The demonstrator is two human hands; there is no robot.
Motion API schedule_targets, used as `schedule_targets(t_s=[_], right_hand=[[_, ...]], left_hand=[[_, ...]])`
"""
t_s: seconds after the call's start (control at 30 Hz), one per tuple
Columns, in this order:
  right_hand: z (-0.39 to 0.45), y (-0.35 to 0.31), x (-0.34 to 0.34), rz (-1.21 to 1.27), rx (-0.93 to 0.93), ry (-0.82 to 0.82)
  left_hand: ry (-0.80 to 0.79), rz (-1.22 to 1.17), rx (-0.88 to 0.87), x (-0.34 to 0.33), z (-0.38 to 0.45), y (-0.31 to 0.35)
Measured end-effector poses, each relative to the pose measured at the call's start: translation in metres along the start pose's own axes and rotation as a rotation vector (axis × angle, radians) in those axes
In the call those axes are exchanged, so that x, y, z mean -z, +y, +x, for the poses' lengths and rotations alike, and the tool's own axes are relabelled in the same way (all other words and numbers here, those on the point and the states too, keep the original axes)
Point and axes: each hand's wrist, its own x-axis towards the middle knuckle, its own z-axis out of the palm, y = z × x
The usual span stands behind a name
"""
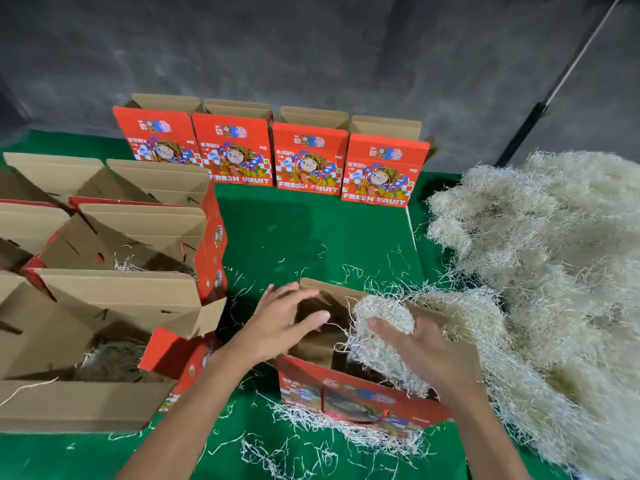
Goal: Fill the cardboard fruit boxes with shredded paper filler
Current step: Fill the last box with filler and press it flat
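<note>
**Head view: filler going into the nearest fruit box**

Head view shows a green tabletop [311, 230] carrying everything. Largest item: the heap of shredded paper filler [554, 254] along the right side, spilling toward the front edge. Next, a group of opened boxes [114, 306] at left, flaps up, at least two with filler visible inside. Four upright boxes [308, 157] stand in a row at the back, printed faces forward. The box being filled [360, 396] sits front centre, just beside the heap.

Left hand [280, 323]: fingers spread and relaxed, resting on the box's far flap, holding nothing. Right hand [426, 351]: fingers bearing on a wad of filler [381, 317] at the box mouth; whether they curl round it I cannot tell.

Judgement: keep the flap held back, press the wad down and spread it evenly, and tuck in overhanging strands.

Not determinable: fill depth inside this box, contents of the back row, and the left boxes cut off at the frame edge.
</note>
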Motion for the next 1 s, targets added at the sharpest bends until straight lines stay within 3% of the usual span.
schedule_targets(t_s=[0.17,0.2,0.27,0.33,0.4,0.63,0.77,0.9,1.0], right_hand=[[0.015,0.001,0.010,-0.081,-0.002,-0.078],[0.016,0.000,0.011,-0.106,-0.009,-0.089],[0.017,-0.004,0.011,-0.100,-0.030,-0.128],[0.021,-0.005,0.011,-0.099,-0.014,-0.133],[0.028,-0.001,0.010,-0.099,-0.006,-0.126],[0.037,-0.005,0.005,-0.041,0.029,-0.061],[0.049,0.000,-0.013,0.052,0.037,-0.028],[0.054,0.005,-0.025,0.125,0.049,0.040],[0.063,0.015,-0.032,0.089,0.051,0.078]], left_hand=[[0.143,0.333,-0.170,-0.002,-0.009,0.050],[0.095,0.355,-0.225,-0.009,-0.015,0.059],[-0.174,0.345,-0.251,-0.024,-0.025,0.069],[-0.373,0.513,-0.252,-0.039,-0.034,0.070],[-0.318,0.667,-0.307,-0.053,-0.042,0.064],[-0.221,0.641,-0.246,-0.087,-0.074,0.050],[-0.284,0.640,-0.175,-0.107,-0.084,0.048],[-0.207,0.597,-0.226,-0.126,-0.096,0.037],[-0.044,0.595,-0.306,-0.136,-0.095,0.033]])
